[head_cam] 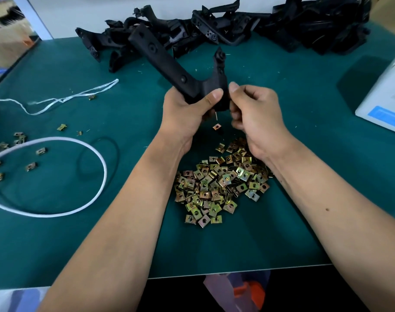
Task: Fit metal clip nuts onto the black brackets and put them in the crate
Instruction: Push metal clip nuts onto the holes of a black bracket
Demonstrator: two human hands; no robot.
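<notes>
Head cam: L hand [187, 113] grips black bracket [180, 73]; R hand [255, 113] pinches its edge.

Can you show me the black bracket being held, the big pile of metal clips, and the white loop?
black bracket [167, 61]: head view, long arm.
pile of metal clips [216, 183]: head view, middle.
white loop [103, 167]: head view, right curve.

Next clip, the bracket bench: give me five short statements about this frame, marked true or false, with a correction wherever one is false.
1. Both hands hold one black bracket. True: left hand and right hand grip its lower end.
2. The clip nut pile lies near the table's far edge. False: it lies between the forearms.
3. More brackets are heaped along the far edge. True.
4. A white cord loops left of the pile. True.
5. The green mat is red. False: it is green.
</notes>
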